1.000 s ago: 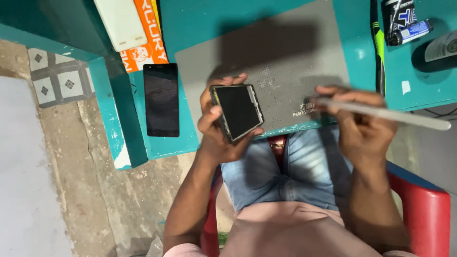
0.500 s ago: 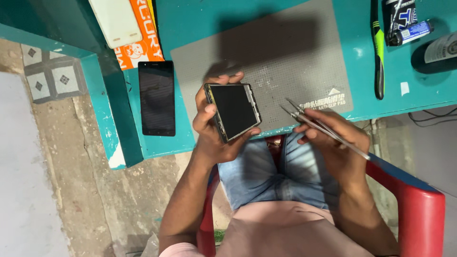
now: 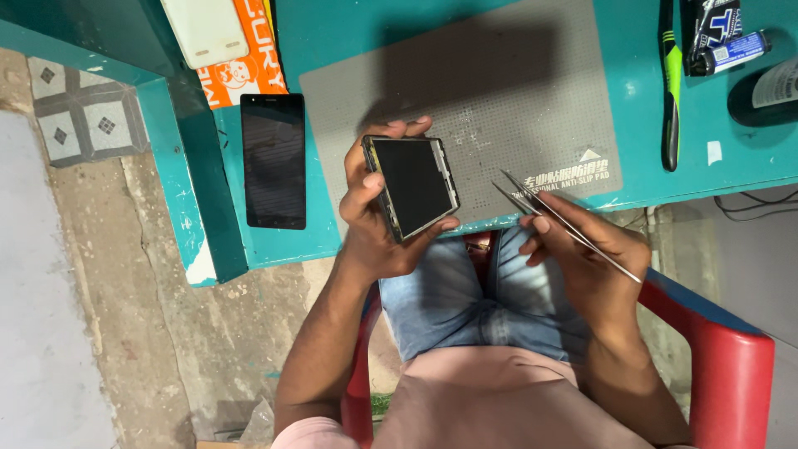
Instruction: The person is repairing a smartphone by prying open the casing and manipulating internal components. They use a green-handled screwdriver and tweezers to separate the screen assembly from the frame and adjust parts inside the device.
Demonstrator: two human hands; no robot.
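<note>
My left hand (image 3: 374,220) grips a small dark phone body (image 3: 413,185) by its edges, tilted face up over the front edge of the teal table (image 3: 332,33). My right hand (image 3: 586,249) holds thin metal tweezers (image 3: 555,218), their tips pointing up-left toward the phone and a short way apart from it. A grey anti-slip mat (image 3: 499,91) lies on the table just behind both hands. A black phone screen panel (image 3: 273,160) lies flat on the table, left of my left hand.
An orange box (image 3: 237,79) with a white slab (image 3: 204,29) on it sits at the back left. A green-handled tool (image 3: 670,83), a small blue tube (image 3: 731,51) and a dark bottle (image 3: 769,91) lie at the right. I sit in a red chair (image 3: 731,366).
The tweezers swung from pointing right across the table to pointing up-left toward the phone. My right hand dropped below the table edge. The left hand kept the phone, shifting it slightly.
</note>
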